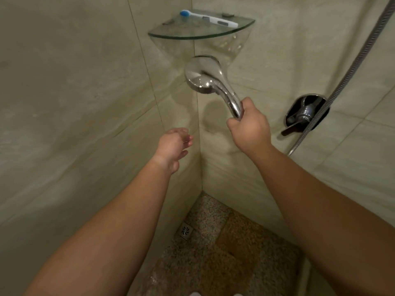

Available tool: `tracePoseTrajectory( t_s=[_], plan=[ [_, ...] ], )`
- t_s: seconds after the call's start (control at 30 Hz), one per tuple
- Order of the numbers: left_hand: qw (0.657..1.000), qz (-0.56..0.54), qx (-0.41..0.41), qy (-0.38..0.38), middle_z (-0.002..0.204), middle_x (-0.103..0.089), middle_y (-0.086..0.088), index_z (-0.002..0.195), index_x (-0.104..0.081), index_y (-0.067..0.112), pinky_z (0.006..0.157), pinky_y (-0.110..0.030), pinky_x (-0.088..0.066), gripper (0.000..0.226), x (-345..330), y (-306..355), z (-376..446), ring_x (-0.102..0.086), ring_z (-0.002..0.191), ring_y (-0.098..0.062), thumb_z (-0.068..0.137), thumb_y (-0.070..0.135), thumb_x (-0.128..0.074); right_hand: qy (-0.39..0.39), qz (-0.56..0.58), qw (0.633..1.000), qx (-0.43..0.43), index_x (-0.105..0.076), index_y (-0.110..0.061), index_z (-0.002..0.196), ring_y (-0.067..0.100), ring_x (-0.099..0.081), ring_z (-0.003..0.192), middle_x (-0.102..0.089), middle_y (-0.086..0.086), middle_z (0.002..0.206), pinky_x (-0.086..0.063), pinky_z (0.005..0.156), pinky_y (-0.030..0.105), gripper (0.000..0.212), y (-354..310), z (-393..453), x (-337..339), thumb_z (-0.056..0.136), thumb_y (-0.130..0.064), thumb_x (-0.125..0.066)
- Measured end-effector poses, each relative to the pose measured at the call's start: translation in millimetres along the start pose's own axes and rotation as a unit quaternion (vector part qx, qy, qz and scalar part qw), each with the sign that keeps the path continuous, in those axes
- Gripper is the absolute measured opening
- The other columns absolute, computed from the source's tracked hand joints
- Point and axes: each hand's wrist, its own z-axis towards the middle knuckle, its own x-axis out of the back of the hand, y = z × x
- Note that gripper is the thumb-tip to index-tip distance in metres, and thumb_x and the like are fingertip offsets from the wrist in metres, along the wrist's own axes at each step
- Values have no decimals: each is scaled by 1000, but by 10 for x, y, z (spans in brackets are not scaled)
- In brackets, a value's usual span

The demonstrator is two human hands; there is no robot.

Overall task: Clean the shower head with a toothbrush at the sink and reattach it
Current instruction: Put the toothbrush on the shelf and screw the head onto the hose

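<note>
Chrome handheld shower head (204,79) is up in the tiled corner, just below the glass shelf, spray face turned down and away toward the left wall. Right hand (249,124) has its fingers wrapped tight around the lower end of the handle. Left hand (174,146) hangs free under and left of the head, fingers loosely spread, holding nothing, close to the left wall.

White toothbrush with blue bristle end (208,18) lies flat on the clear glass quarter-round corner shelf (201,36), handle tip near the shelf's right edge.

Ribbed metal hose (350,69) runs diagonally across the right wall, crossing the chrome mixer valve with lever (305,113).

Open floor below: speckled stone, small square drain (185,231) near the corner.
</note>
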Motion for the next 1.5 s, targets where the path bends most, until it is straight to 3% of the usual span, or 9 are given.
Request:
tracePoseTrajectory(
  t_s=[0.13,0.33,0.4,0.57,0.8,0.97,1.2,1.33,1.5],
  plan=[
    [1000,15,2,2,100,-67,-3,119,-62,15,95,-38,-45,21,-123,-29,-3,-62,88,-18,101,11,-51,-113,-82,989,-53,-47,-19,94,31,-57,79,-62,8,88,-42,64,31,18,305,-124,-175,82,-27,-57],
    [994,71,-80,21,100,-67,-4,108,-62,15,63,-17,-44,10,-184,96,51,-60,80,-10,103,12,-54,1,-14,1000,-24,-45,-19,89,28,-50,67,-50,-2,68,-36,57,31,17,227,-66,103,79,-21,-57],
    [992,81,-99,24,101,-67,-5,110,-62,15,65,-19,-43,10,-210,168,70,-60,82,-10,104,14,-54,24,4,1000,-8,-44,-18,90,25,-50,64,-53,1,69,-37,54,32,17,248,-66,144,79,-19,-57],
    [986,125,-110,13,103,-66,-7,111,-62,13,69,-23,-45,11,-273,169,58,-59,88,-17,102,12,-55,-95,-80,990,-68,-47,-20,90,29,-55,74,-59,4,80,-38,60,30,15,513,-131,40,80,-24,-57],
    [959,213,-186,26,109,-71,-7,115,-66,21,93,-32,-51,17,-290,288,165,-63,97,-20,98,22,-63,35,-9,999,-12,-41,-19,88,25,-46,64,-49,-2,67,-33,58,32,18,347,24,381,79,-19,-57],
    [959,235,-155,21,114,-71,-11,114,-65,23,96,-38,-52,16,-315,141,172,-64,103,-25,98,24,-63,-109,-110,985,-70,-44,-21,88,29,-49,70,-61,8,84,-37,62,31,15,677,-94,137,81,-25,-56],
    [961,228,-154,37,112,-71,-8,122,-67,16,89,-31,-52,25,-273,83,213,-67,104,-24,98,24,-64,33,-23,999,1,-40,-20,89,25,-48,63,-51,-2,69,-35,58,32,21,445,-72,361,81,-20,-59],
    [957,241,-158,36,113,-72,-8,123,-68,15,94,-34,-53,27,-318,101,176,-67,106,-25,98,24,-64,-102,-131,985,-40,-42,-19,92,33,-57,78,-62,10,87,-39,64,32,18,658,-139,193,82,-23,-56],
    [957,237,-165,30,113,-71,-8,123,-67,16,98,-37,-54,26,-311,153,147,-66,106,-25,99,25,-63,25,-66,997,-14,-40,-18,91,28,-46,65,-44,-2,66,-36,59,32,19,585,-137,372,83,-19,-57]
  ],
)
